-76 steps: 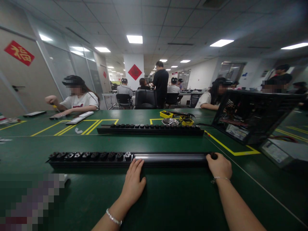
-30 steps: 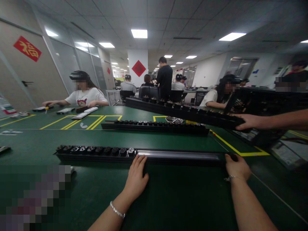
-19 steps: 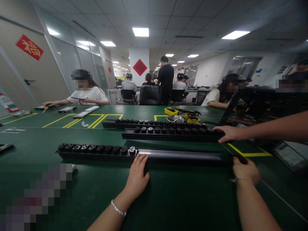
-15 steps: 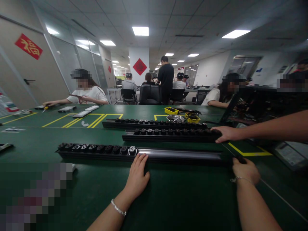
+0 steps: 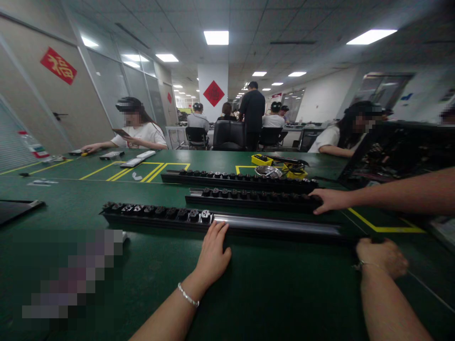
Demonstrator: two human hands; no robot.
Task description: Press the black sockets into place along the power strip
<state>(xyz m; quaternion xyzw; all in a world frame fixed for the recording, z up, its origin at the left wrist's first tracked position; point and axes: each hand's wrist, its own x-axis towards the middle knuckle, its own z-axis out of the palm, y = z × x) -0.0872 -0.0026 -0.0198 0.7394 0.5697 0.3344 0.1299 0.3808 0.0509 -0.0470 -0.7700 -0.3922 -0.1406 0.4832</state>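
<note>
**Person's left hand [image 5: 214,253] rests on near strip [image 5: 273,225]**

In the head view, the black near strip lies on a green table [image 5: 270,293], dark modules [image 5: 159,211] lining its left part. The left hand is unclenched, fingertips touching the strip just right of the modules. The right hand [image 5: 383,257] curls at its right end; whether it grips anything cannot be told. Beyond, a co-worker's hand [image 5: 330,201] grasps the right end of the middle strip [image 5: 245,200]; 1 far strip [image 5: 220,180] lies behind.
</note>
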